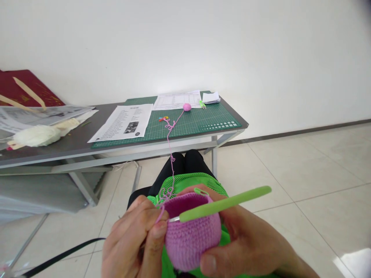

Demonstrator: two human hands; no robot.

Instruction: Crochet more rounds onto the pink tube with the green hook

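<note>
A pink-purple crocheted cup (193, 241) with an open top is held up over my lap. My left hand (136, 235) pinches its rim on the left, and a strand of pink yarn (160, 214) loops by those fingers. My right hand (246, 239) wraps round the cup's right side, thumb on the front and fingers behind. A crochet hook with a thick green handle (226, 203) lies across the rim; its metal tip is at the stitches beside my left thumb. On the far rim hangs a light green stitch marker (201, 191).
Yarn runs from my lap up to a small pink ball (187, 107) on a green cutting mat (185, 129). Nearby lie coloured stitch markers (164, 119), small green snips (202, 104) and printed sheets (124, 121). White stuffing (37, 135) sits at the table's left.
</note>
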